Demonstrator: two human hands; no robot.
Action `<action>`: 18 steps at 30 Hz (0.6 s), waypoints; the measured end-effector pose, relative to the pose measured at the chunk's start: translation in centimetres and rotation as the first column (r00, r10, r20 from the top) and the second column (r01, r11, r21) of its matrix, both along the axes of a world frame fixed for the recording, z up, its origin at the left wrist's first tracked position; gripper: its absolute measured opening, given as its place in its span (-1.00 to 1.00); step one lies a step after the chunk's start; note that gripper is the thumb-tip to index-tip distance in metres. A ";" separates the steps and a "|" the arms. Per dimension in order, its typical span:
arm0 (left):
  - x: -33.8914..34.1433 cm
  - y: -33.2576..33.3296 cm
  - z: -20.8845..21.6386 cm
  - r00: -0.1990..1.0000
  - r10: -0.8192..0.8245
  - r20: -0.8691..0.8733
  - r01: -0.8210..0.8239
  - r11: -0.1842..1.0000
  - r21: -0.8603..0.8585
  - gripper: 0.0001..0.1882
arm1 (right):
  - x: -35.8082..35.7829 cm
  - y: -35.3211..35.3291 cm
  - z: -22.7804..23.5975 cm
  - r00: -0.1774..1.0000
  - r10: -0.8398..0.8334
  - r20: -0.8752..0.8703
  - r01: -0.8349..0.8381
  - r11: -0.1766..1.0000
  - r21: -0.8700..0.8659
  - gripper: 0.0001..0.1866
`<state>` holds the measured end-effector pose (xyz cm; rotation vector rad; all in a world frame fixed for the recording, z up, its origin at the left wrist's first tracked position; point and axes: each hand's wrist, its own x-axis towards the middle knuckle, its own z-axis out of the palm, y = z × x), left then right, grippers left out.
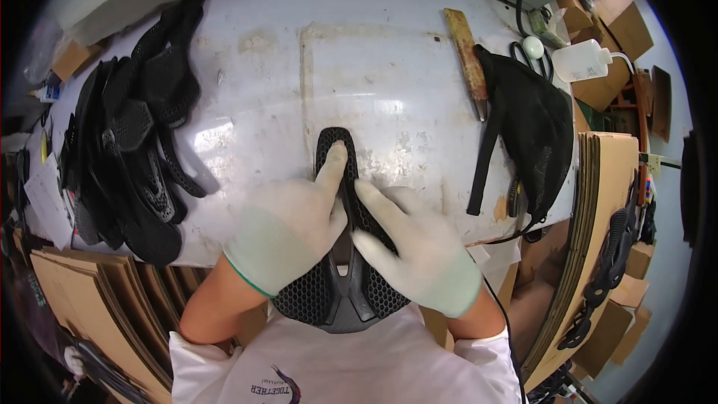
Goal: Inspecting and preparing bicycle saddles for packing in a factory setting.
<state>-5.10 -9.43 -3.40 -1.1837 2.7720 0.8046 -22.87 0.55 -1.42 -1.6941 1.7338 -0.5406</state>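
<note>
Black, honeycomb-textured, narrow-nosed piece [310, 295] lay, on my remote feed, between left grip [288, 232] (fingertip atop; I couldn't tell if pinching) and right grip [419, 247], spread.

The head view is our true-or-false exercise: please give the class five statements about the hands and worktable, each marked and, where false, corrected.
1. The left grip and right grip both touch the black, forked honeycomb-textured piece. True.
2. The left index finger points away from that piece. False: its fingertip lies on the piece's narrow, rounded far end.
3. A pile of black mesh-textured pieces lies on the person's left. True.
4. The white plastic bottle with a bent nozzle is on the person's left. False: it is on the right.
5. Both hands wear black gloves. False: the knitted gloves are whitish, with pale green cuffs.
</note>
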 end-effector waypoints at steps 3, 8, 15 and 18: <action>0.0 0.1 -0.4 0.998 0.022 -0.056 -0.022 1.000 -0.005 -0.35 | -2.7 2.8 0.7 0.925 0.229 0.302 -0.186 0.969 -0.165 -0.35; -0.1 0.1 -0.8 0.991 0.055 -0.120 -0.054 0.998 0.014 -0.37 | -3.5 5.5 -2.8 0.851 0.417 0.319 -0.310 0.889 -0.336 -0.38; 0.4 0.5 -1.4 0.981 0.061 -0.185 -0.063 0.998 -0.009 -0.39 | -3.5 6.8 -4.0 0.859 0.398 0.323 -0.304 0.903 -0.304 -0.43; 0.3 0.6 -1.3 0.984 0.058 -0.167 -0.060 0.998 -0.008 -0.39 | -3.6 6.8 -3.9 0.867 0.403 0.292 -0.310 0.896 -0.318 -0.39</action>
